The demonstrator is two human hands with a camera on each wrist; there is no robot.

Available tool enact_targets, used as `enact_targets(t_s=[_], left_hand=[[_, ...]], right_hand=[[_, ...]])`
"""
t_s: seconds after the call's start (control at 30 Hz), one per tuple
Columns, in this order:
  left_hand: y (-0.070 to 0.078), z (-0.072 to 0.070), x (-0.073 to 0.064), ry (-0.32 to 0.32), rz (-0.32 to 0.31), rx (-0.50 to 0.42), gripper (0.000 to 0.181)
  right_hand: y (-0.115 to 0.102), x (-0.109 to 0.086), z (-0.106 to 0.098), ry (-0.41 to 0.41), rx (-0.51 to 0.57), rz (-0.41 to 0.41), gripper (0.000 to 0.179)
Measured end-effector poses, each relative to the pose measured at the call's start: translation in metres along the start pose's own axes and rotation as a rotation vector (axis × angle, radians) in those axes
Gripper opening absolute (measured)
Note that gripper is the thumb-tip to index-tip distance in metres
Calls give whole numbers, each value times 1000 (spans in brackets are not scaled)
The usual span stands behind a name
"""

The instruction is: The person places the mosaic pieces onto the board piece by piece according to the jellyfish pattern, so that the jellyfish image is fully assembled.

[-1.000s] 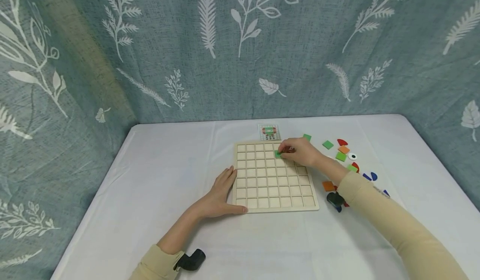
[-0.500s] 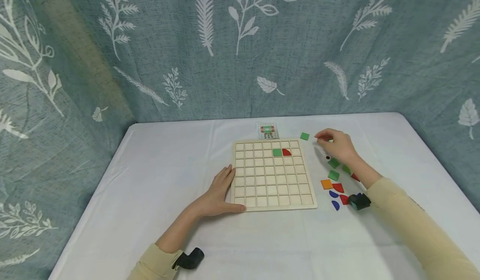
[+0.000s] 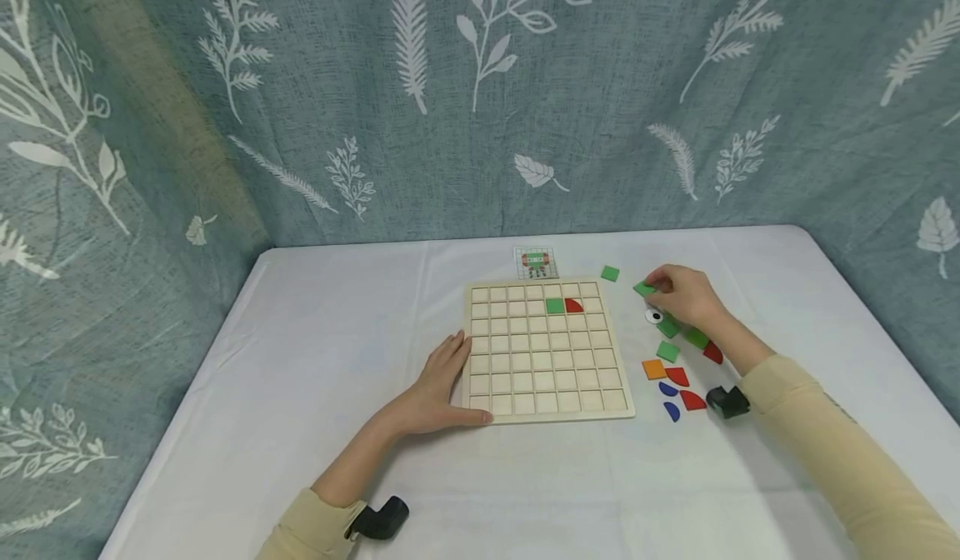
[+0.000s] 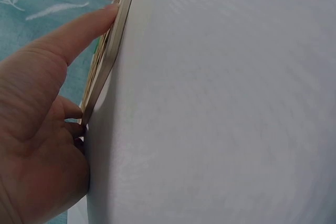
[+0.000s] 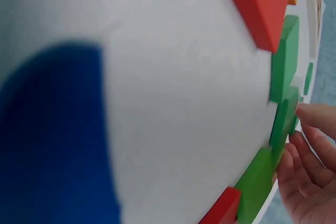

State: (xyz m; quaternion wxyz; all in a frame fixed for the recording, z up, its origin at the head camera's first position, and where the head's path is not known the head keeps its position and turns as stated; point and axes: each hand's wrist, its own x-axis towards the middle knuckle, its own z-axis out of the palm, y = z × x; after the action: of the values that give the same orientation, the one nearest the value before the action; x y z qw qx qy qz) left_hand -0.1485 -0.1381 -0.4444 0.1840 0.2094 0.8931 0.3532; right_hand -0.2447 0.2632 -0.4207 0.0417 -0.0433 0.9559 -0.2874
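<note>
My left hand (image 3: 431, 389) lies at the near left corner of a wooden grid board (image 3: 551, 417). Its straight fingers touch the left side, and the thumb (image 4: 84, 32) presses on the front edge. Two pieces sit side by side in the board's upper cells: a green square tile (image 3: 554, 306) and a red quarter-circle piece (image 3: 573, 305). Right of the board, my right hand (image 3: 686, 295) pinches another green square tile (image 3: 644, 288) between thumb and fingers. A white eye piece (image 3: 654, 316) lies just below these fingers, partly over a green tile (image 3: 668, 327).
A small pattern card (image 3: 536, 262) lies behind the board. Near its top right corner is a lone green tile (image 3: 611, 273). Down the right side are loose pieces: an orange square (image 3: 654, 369), several red quarter circles (image 3: 693, 400), blue half circles (image 3: 671, 412). A patterned curtain (image 3: 450, 168) hangs behind.
My right hand let go of the red quarter circle on the board, moved right to the loose pieces and took hold of a green tile. The left hand stayed at the board.
</note>
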Motion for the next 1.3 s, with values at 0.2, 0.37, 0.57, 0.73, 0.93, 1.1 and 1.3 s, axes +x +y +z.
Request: enact_targets(t_s=[0.2,0.37,0.57,0.73,0.93,1.1,1.3], left_hand=[[-2,1,2,1,8,4,116],[-3,1,2,5,11,-1,115],[-2,1,2,4,10,2,115],[-3,1,1,3,7,3,116],[-2,1,1,5,12,-4,116],[-1,1,0,-1,4,-9,116],[-2,0,0,3,10,-3,115]], right_hand=[[0,1,4,19,5,-1,32],[-3,1,6,52,20,-7,31],[-20,1,14,18,126,-45,30],[-44,3,29,-53,225,-77,27],[-75,9,51,-148,257,-220,19],[-91,15,64,-185,229,-371,16],[-97,20,70,-159,152,-449,15]])
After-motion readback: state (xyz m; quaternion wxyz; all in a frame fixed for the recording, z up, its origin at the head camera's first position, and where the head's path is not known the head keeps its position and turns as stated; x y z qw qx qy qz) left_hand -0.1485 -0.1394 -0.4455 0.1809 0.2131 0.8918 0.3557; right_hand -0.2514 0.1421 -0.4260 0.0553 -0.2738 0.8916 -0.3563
